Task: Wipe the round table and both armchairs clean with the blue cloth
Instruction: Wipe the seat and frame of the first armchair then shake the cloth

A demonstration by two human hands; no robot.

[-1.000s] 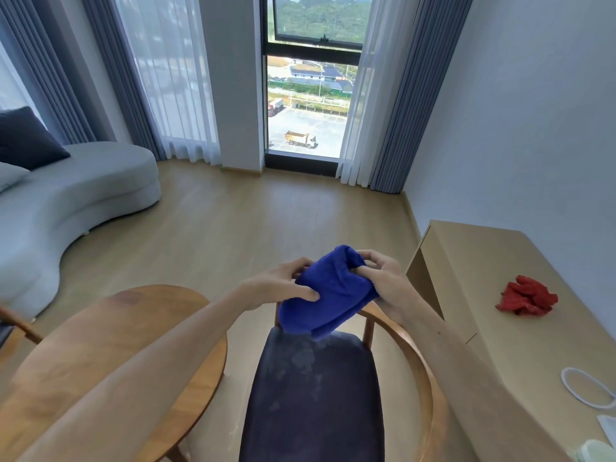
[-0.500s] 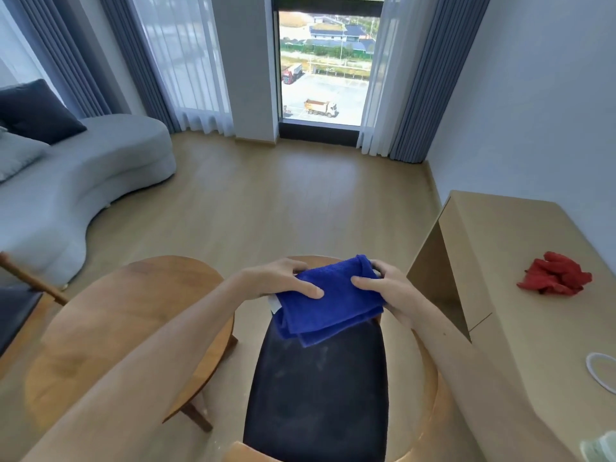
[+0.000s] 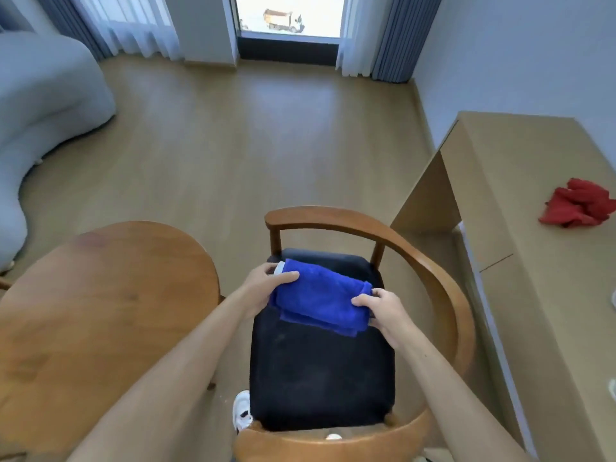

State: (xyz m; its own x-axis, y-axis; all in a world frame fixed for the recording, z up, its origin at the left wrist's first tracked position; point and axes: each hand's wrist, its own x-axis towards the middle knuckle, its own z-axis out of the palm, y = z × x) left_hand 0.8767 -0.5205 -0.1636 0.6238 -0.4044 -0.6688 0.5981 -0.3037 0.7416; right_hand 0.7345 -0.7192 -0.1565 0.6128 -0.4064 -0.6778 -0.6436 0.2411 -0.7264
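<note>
The folded blue cloth (image 3: 320, 301) is held just over the far part of the armchair's dark seat (image 3: 320, 371). My left hand (image 3: 266, 283) grips its left end, thumb on top. My right hand (image 3: 380, 310) pinches its right end, fingers curled over the edge. The armchair has a curved wooden armrest frame (image 3: 443, 281) around the seat. The round wooden table (image 3: 100, 295) stands to the left of the chair, partly hidden by my left forearm. Only this one armchair is fully in view.
A long light wooden desk (image 3: 533, 261) runs along the right wall with a crumpled red cloth (image 3: 580, 203) on it. A grey curved sofa (image 3: 43, 95) is at far left. My white shoe (image 3: 241, 411) shows beside the chair. Open wood floor lies ahead.
My view has tilted down and closer over the chair. Both hands have lowered the cloth from in front of me onto the seat area, now folded flatter.
</note>
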